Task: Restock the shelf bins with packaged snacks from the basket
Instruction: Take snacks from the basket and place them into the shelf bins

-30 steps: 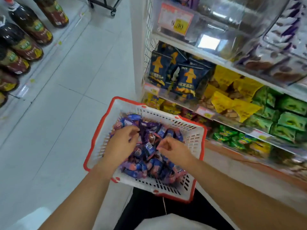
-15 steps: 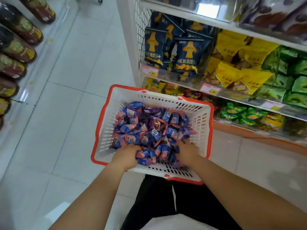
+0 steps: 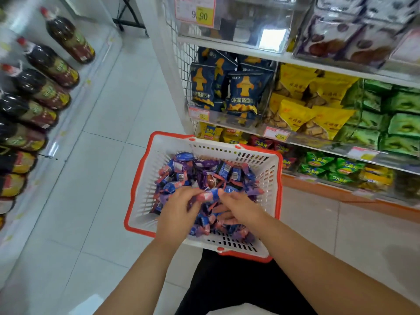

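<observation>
A white basket with a red rim (image 3: 145,178) rests in front of me, filled with several small blue, purple and pink snack packets (image 3: 218,173). Both hands are inside it at the near side. My left hand (image 3: 179,212) curls its fingers round a bunch of packets. My right hand (image 3: 241,210) grips packets too, its fingers partly buried in the pile. Between the two hands a blue and pink packet (image 3: 210,195) is lifted slightly above the heap. A clear shelf bin (image 3: 238,21) sits at the top of the shelf.
The shelf unit on the right holds dark blue bags (image 3: 243,94), yellow bags (image 3: 304,110) and green bags (image 3: 400,123), with price tags along the edges. Large dark bottles (image 3: 43,87) line the left side of the white tiled aisle.
The hands moved from the near edge of the basket up toward its middle and gathered packets together. The view tilted up, showing the upper bins again.
</observation>
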Motion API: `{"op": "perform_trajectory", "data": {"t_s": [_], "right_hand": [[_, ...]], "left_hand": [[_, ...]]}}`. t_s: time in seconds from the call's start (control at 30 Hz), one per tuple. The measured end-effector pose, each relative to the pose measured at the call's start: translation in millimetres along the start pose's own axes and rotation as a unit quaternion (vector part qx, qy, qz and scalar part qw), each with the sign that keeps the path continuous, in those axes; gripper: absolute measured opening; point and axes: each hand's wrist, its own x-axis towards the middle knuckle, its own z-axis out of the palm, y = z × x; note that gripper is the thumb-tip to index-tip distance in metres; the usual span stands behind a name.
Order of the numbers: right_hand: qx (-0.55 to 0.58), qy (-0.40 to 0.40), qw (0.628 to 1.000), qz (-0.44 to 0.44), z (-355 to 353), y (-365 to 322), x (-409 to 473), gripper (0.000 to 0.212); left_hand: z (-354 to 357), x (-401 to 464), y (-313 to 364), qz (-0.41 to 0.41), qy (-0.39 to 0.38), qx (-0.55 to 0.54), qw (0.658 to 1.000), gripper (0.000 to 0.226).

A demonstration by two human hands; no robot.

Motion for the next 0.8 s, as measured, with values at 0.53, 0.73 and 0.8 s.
{"op": "perform_trajectory", "data": {"t_s": [0.53,0.73,0.8], "right_hand": [[-0.181,-0.036,0.951,-0.247,-47.0,-52.2,-50.0,0.04],[-0.058,0.008,0.963,-0.262,-37.0,-61.3,-65.6,0.038],[-0.047,0.027,0.961,-0.273,-29.1,-62.7,-66.7,0.032]], "left_hand": [[-27.7,14.7,105.1,-0.111,0.015,-0.205,0.972,0.018],[-47.7,26.5,115.1,-0.12,0.088,-0.246,0.958,0.008],[-52.0,30.1,114.8,-0.12,0.104,-0.244,0.957,0.006]]}}
